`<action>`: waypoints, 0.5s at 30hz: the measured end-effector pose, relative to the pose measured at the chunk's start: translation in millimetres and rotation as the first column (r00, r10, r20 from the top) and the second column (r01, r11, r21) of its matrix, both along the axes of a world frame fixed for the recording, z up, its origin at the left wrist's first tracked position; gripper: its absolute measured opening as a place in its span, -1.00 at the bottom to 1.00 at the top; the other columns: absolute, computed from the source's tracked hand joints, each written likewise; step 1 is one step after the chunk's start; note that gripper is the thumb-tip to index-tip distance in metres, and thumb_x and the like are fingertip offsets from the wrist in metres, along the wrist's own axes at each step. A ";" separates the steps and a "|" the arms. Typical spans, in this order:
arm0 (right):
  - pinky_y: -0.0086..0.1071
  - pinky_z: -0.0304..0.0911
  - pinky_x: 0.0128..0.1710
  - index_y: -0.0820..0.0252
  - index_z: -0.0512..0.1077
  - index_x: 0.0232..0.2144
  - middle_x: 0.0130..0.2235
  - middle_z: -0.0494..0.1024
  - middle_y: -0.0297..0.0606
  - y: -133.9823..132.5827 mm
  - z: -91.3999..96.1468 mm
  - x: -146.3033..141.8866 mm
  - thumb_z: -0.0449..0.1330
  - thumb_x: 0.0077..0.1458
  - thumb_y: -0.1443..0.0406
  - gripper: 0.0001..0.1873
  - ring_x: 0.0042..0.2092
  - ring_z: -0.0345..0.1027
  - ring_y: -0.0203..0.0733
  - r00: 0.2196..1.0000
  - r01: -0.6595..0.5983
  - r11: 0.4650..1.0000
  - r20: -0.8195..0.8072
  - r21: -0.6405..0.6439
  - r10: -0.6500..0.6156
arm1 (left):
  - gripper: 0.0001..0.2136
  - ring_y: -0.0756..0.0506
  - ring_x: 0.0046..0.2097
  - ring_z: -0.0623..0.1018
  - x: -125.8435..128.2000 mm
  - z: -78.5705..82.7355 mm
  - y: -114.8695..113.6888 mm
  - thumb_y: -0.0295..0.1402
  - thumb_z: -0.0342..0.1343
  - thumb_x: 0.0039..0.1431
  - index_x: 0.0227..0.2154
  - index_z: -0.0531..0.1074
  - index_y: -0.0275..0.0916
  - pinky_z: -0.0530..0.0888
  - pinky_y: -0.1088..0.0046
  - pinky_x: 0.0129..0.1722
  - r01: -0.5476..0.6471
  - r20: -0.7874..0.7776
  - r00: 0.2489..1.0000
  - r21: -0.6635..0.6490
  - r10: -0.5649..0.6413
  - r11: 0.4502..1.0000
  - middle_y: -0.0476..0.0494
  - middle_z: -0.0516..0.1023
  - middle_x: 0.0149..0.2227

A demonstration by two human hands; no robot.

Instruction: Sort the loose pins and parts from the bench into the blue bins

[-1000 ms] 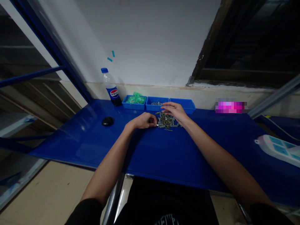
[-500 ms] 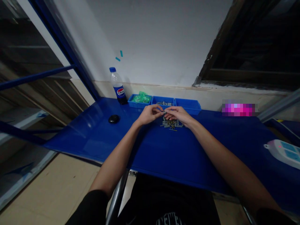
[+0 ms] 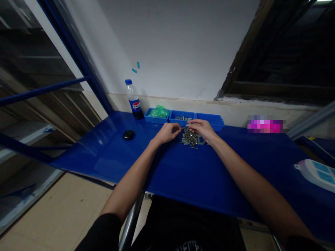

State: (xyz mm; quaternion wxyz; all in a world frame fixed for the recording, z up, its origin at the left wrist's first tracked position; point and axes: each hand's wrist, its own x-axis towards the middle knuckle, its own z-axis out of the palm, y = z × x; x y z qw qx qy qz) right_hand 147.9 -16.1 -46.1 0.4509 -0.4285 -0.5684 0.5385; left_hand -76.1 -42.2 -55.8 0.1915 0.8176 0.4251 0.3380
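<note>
A heap of several small grey and brass-coloured parts point(image 3: 190, 138) lies on the blue table point(image 3: 183, 170), just in front of three blue bins. My left hand point(image 3: 167, 133) hovers at the heap's left edge, fingers pinched on a small grey part. My right hand point(image 3: 201, 128) is over the heap's right side, fingertips pinched on another small part, pointing at the left hand. The two pinches are a short gap apart above the heap.
Three blue bins stand at the back: the left bin point(image 3: 157, 116) holds green bags, the middle bin point(image 3: 182, 119) grey parts, the right bin point(image 3: 213, 120) shows no contents. A cola bottle point(image 3: 133, 100) and a black round object point(image 3: 128, 135) sit left. A white power strip point(image 3: 316, 172) lies far right.
Both hands rose from the heap and met fingertip to fingertip half a second ago; now they have drawn slightly apart, each still pinching. The view has also shifted a little.
</note>
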 end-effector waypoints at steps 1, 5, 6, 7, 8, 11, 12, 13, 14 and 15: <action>-0.33 0.45 -0.25 0.17 0.66 -0.20 -0.33 0.69 -0.21 1.0 1.0 0.7 0.45 -0.04 0.29 -0.71 -0.31 0.55 -0.19 0.999 0.041 0.999 -0.033 0.024 -0.040 | -0.81 -0.13 -0.13 0.69 -0.2 -1.6 0.5 -0.51 0.14 0.24 -0.16 0.62 -0.29 0.57 0.37 -0.04 0.018 -0.066 0.998 0.027 -0.016 0.999 -0.18 0.72 -0.16; -0.33 0.48 -0.14 0.08 0.60 -0.01 -0.01 0.70 -0.16 1.7 7.4 3.8 0.43 -0.01 0.31 -0.55 -0.07 0.60 -0.12 0.991 0.100 0.993 -0.090 0.061 -0.095 | -0.70 -0.17 0.03 0.65 1.3 -9.4 2.9 -0.56 0.09 0.23 -0.10 0.66 -0.24 0.52 0.33 0.12 0.152 -0.212 0.969 0.083 -0.131 0.985 -0.20 0.69 -0.01; -0.33 0.48 -0.14 0.08 0.60 0.00 0.02 0.69 -0.15 1.5 8.6 4.4 0.42 0.00 0.32 -0.55 -0.07 0.60 -0.12 0.992 0.098 0.994 -0.083 0.057 -0.093 | -0.70 -0.16 0.04 0.64 1.6 -11.1 3.5 -0.56 0.09 0.23 -0.10 0.67 -0.22 0.51 0.33 0.13 0.174 -0.230 0.962 0.093 -0.149 0.980 -0.19 0.69 0.00; -0.33 0.49 -0.15 0.08 0.60 -0.01 0.03 0.69 -0.15 1.2 9.4 4.9 0.41 0.02 0.33 -0.57 -0.08 0.61 -0.13 0.993 0.092 0.995 -0.075 0.050 -0.088 | -0.70 -0.16 0.04 0.64 1.5 -12.2 4.0 -0.56 0.11 0.22 -0.10 0.67 -0.21 0.51 0.34 0.13 0.185 -0.246 0.957 0.100 -0.155 0.978 -0.18 0.68 0.00; -0.34 0.49 -0.17 0.08 0.60 -0.03 0.03 0.69 -0.14 1.0 9.9 5.3 0.39 0.04 0.33 -0.61 -0.11 0.61 -0.14 0.995 0.082 0.996 -0.067 0.041 -0.079 | -0.71 -0.15 0.02 0.64 1.1 -12.9 4.4 -0.56 0.13 0.21 -0.10 0.67 -0.20 0.51 0.34 0.12 0.182 -0.262 0.953 0.107 -0.149 0.977 -0.18 0.68 -0.01; -0.37 0.48 -0.22 0.11 0.63 -0.11 0.00 0.70 -0.14 0.7 9.6 5.0 0.37 0.09 0.32 -0.73 -0.17 0.62 -0.17 0.998 0.052 0.999 -0.045 0.016 -0.052 | -0.77 -0.16 -0.04 0.63 -1.6 -11.9 4.6 -0.53 0.19 0.19 -0.14 0.65 -0.23 0.52 0.34 0.06 0.128 -0.307 0.948 0.126 -0.084 0.984 -0.21 0.68 -0.07; -0.38 0.47 -0.24 0.11 0.63 -0.13 -0.02 0.71 -0.14 0.5 9.3 4.6 0.37 0.09 0.31 -0.75 -0.19 0.62 -0.18 0.998 0.050 0.999 -0.041 0.008 -0.050 | -0.80 -0.17 -0.06 0.63 -2.6 -10.9 4.4 -0.52 0.21 0.19 -0.16 0.64 -0.24 0.53 0.33 0.02 0.105 -0.319 0.946 0.128 -0.059 0.986 -0.22 0.68 -0.09; -0.39 0.46 -0.25 0.12 0.63 -0.14 -0.04 0.71 -0.14 0.3 8.9 4.2 0.37 0.09 0.31 -0.76 -0.20 0.61 -0.19 0.998 0.050 0.999 -0.038 0.003 -0.050 | -0.83 -0.18 -0.08 0.63 -3.6 -10.0 4.2 -0.50 0.22 0.20 -0.18 0.63 -0.26 0.53 0.33 -0.01 0.081 -0.327 0.944 0.126 -0.035 0.989 -0.23 0.67 -0.12; -0.40 0.46 -0.26 0.13 0.63 -0.15 -0.06 0.72 -0.14 0.0 8.7 3.7 0.37 0.09 0.30 -0.77 -0.21 0.61 -0.20 0.998 0.050 0.999 -0.037 -0.002 -0.050 | -0.86 -0.18 -0.11 0.63 -4.4 -9.3 4.1 -0.49 0.22 0.20 -0.20 0.62 -0.26 0.52 0.34 -0.05 0.060 -0.332 0.943 0.119 -0.017 0.991 -0.23 0.67 -0.14; -0.41 0.45 -0.27 0.14 0.63 -0.16 -0.07 0.72 -0.15 -0.4 8.6 3.3 0.38 0.09 0.30 -0.77 -0.23 0.61 -0.21 0.998 0.051 0.999 -0.038 -0.007 -0.051 | -0.88 -0.18 -0.13 0.63 -5.0 -8.9 4.1 -0.49 0.23 0.21 -0.22 0.61 -0.26 0.52 0.35 -0.08 0.045 -0.331 0.944 0.106 -0.008 0.993 -0.22 0.67 -0.17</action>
